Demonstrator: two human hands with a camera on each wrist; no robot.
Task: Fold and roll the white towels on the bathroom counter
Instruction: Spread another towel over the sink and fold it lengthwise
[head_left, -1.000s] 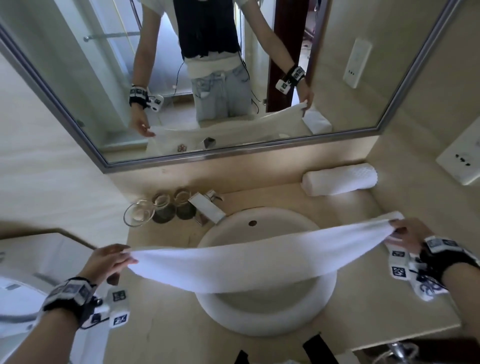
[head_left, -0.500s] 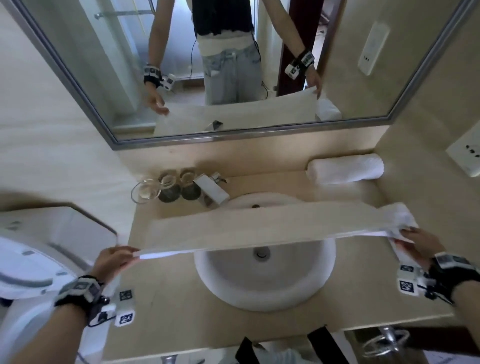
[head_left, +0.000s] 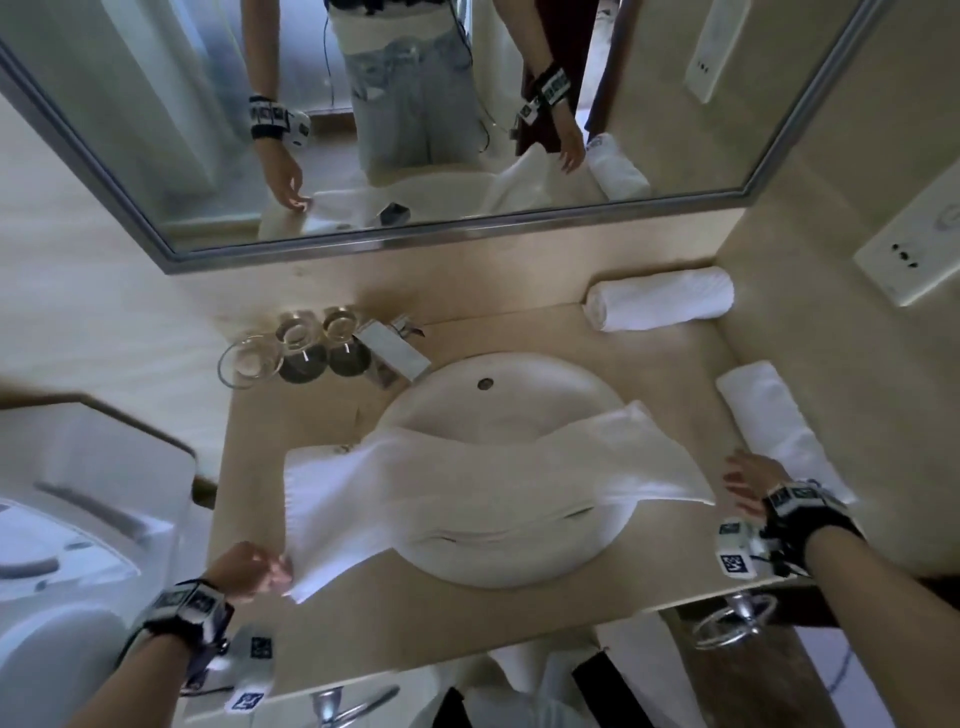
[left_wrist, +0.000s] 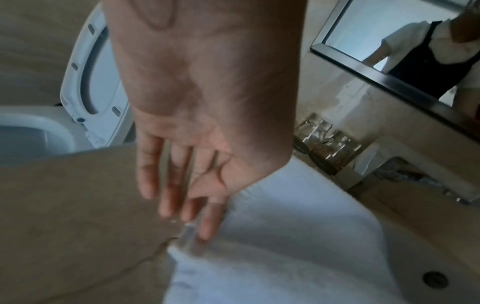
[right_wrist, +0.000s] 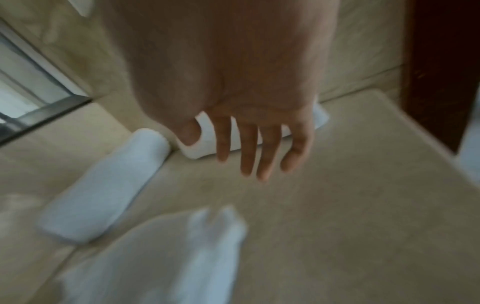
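Observation:
A long white towel (head_left: 467, 483), folded lengthwise, lies across the sink basin (head_left: 519, 384), its left end on the beige counter (head_left: 363, 623). My left hand (head_left: 278, 569) is at the towel's near left corner. In the left wrist view its straight fingers (left_wrist: 205, 222) touch the towel's edge (left_wrist: 285, 236). My right hand (head_left: 737, 480) hovers open just past the towel's right end and holds nothing; the right wrist view shows its fingers (right_wrist: 246, 156) spread above the counter. A rolled towel (head_left: 660, 299) lies at the back right, another white towel (head_left: 774, 415) along the right wall.
A faucet (head_left: 395, 348), two glasses (head_left: 317, 338) and a glass bowl (head_left: 244, 364) stand behind the basin on the left. The mirror (head_left: 467, 130) fills the back wall. An open toilet (head_left: 78, 519) is left of the counter. Towel rings (head_left: 732, 618) hang under its front edge.
The towel was stretched in the air between both hands; it now lies draped over the basin. My right hand has let go of its end, and my left hand has come down to the counter.

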